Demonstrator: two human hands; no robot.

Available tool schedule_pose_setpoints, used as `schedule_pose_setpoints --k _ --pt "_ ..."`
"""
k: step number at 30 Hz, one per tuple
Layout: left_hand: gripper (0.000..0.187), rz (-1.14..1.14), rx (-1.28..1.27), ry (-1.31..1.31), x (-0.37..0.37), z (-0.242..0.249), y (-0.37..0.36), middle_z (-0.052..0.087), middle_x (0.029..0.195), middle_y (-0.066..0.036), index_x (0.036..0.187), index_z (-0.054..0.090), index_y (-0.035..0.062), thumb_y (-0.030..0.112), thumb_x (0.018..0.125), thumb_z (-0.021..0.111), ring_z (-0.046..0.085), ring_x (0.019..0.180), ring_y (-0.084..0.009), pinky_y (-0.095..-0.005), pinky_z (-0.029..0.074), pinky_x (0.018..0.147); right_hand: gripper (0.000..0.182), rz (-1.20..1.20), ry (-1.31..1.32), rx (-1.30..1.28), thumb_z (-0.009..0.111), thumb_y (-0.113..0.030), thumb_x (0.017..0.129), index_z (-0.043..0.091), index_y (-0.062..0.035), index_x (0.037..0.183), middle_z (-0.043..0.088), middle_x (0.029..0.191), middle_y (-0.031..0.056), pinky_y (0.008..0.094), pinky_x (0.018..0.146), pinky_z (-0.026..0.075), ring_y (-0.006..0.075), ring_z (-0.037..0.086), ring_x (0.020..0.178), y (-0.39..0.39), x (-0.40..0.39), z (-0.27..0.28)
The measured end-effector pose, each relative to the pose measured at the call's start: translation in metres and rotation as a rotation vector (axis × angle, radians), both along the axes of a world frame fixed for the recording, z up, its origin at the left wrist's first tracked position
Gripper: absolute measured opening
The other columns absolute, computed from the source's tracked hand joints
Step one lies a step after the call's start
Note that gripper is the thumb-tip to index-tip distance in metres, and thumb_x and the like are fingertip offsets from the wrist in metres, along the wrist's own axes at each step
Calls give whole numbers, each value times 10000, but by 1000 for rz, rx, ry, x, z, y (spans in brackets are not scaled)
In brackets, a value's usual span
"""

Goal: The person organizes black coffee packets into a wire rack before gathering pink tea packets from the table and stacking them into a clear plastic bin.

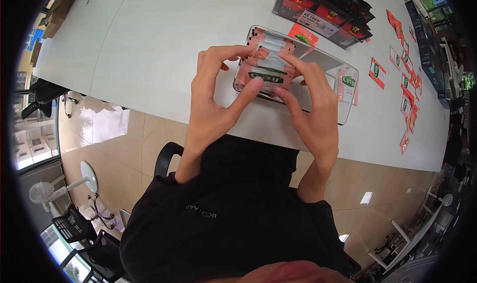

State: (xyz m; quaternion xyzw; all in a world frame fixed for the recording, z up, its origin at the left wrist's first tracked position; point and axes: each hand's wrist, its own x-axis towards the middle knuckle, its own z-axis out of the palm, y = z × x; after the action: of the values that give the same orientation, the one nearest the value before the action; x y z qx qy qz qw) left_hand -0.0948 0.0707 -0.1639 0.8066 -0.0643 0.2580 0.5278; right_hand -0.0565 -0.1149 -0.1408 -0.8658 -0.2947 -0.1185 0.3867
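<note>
A clear rectangular tray (344, 115) lies on the white table near its front edge. In its left part is a stack of pink and white Cozy sachets (271, 59). My left hand (218, 92) is at the stack's left side, its thumb on the front sachet and its fingers at the left rim. From the right, my right hand (313, 102) holds the same stack between thumb and fingers. Beneath or inside the tray's right end, a single Cozy sachet (348, 87) shows; which one I cannot tell.
Behind the tray stands a clear bin (283, 7) of black and red packets, with a red sachet (303, 34) before it. More red sachets (377, 73) are scattered on the table (159, 44) at the right. A long dark box (427, 54) lies along the far right edge.
</note>
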Motion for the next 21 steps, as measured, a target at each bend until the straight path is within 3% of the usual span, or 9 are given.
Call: schedule_pose_setpoints --k 2,4,6,8,10,14,17,19,21 --pt "358 46 -40 -27 2 -6 -2 704 1094 -33 1182 689 92 71 838 780 557 1004 -212 -361 449 872 340 -21 139 211 727 -15 881 677 -81 1211 652 994 104 388 743 517 295 648 852 4 -5 3" --pt "200 132 9 -95 4 -10 -3 724 1006 -25 1041 739 90 39 850 767 569 961 -199 -334 459 845 320 -27 124 273 716 -12 889 682 -81 1200 665 976 102 383 728 520 288 657 843 5 -6 -4" --pt "160 146 1 -97 4 -11 -7 722 993 -25 997 745 88 32 849 768 567 965 -203 -329 461 839 301 -34 111 334 706 -9 897 687 -80 1190 679 958 100 377 712 523 281 666 835 5 -7 -8" --pt "122 159 -3 -97 5 -11 -7 719 979 -26 953 752 85 25 848 769 565 969 -207 -325 462 833 264 -35 141 184 700 2 895 707 -75 1147 692 904 97 362 681 526 262 675 790 5 -10 -10" --pt "119 216 209 -108 5 -9 -5 711 966 -26 943 752 78 25 839 778 567 971 -218 -330 467 832 260 -50 133 117 700 2 892 717 -80 1138 696 892 91 361 671 525 258 678 778 3 -8 -13" --pt "123 171 179 -57 2 -9 -1 700 1006 -42 944 751 78 33 835 784 566 971 -227 -336 465 834 274 -47 -9 -60 714 -16 881 732 -97 1142 701 866 86 364 642 524 265 679 739 -2 -1 -8" --pt "232 189 160 -94 4 -15 0 687 1092 -85 1062 729 74 65 839 791 583 984 -232 -338 480 827 289 -79 95 37 727 -9 872 734 -93 1148 720 874 93 342 644 537 240 703 754 -5 -4 0" --pt "385 152 -78 -148 7 -22 -1 672 1165 -134 1238 655 40 121 878 766 614 1026 -254 -346 501 833 286 -123 184 127 733 -5 868 731 -87 1141 730 885 100 329 646 543 230 719 764 -7 -12 1" --pt "422 125 -35 -142 4 -36 3 662 1220 -159 1291 612 12 142 909 735 627 1083 -275 -358 513 861 283 -169 278 212 740 0 864 728 -82 1135 741 897 108 315 647 548 220 735 774 -9 -15 -1"
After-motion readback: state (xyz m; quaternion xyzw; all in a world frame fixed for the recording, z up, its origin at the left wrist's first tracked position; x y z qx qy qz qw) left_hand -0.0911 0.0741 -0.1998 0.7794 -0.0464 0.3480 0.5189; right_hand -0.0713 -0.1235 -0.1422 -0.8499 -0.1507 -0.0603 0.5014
